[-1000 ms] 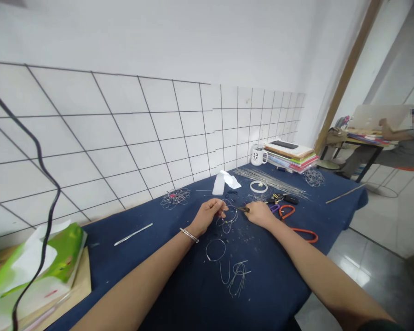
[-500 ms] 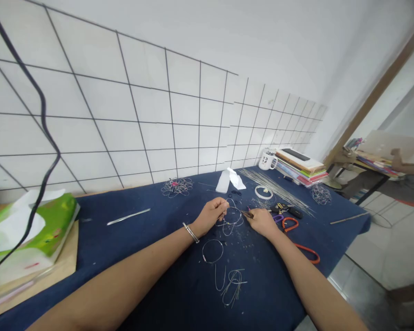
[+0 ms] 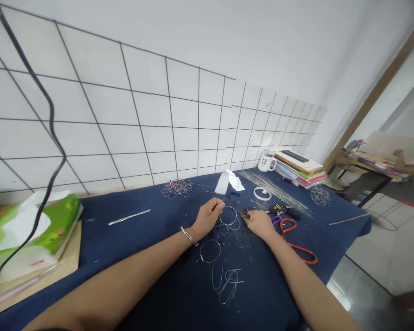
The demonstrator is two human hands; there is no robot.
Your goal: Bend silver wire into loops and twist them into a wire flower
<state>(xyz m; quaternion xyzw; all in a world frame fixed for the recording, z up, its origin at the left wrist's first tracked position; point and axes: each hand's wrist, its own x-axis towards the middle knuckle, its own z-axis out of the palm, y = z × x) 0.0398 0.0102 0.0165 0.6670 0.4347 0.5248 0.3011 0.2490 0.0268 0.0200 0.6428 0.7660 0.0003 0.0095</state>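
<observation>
My left hand point(image 3: 209, 217), with a silver bangle on its wrist, pinches a thin wire ring point(image 3: 228, 215) at its left side. Small beads or joints show along the ring, and fainter wire loops hang below it. To the right, my right hand point(image 3: 259, 223) is closed round a pair of pliers point(image 3: 243, 214), whose dark jaws point at the ring's right side. Whether the jaws touch the wire I cannot tell. Nearer to me lie a separate wire ring point(image 3: 210, 251) and a bunch of bent wire pieces point(image 3: 229, 287).
Orange-handled scissors point(image 3: 288, 225) and black cutters point(image 3: 290, 211) lie right of my right hand. Behind are straight wires point(image 3: 276, 191), a white coil point(image 3: 262, 193), a mug point(image 3: 267, 162) and stacked books point(image 3: 300, 170). A wire tangle point(image 3: 176, 189) lies left. Another person's arm point(image 3: 402, 163) shows far right.
The camera view has tilted and shifted. My left hand keeps its pinch on the ring, whose round shape now shows more plainly. The pliers stay in my right hand beside it.
</observation>
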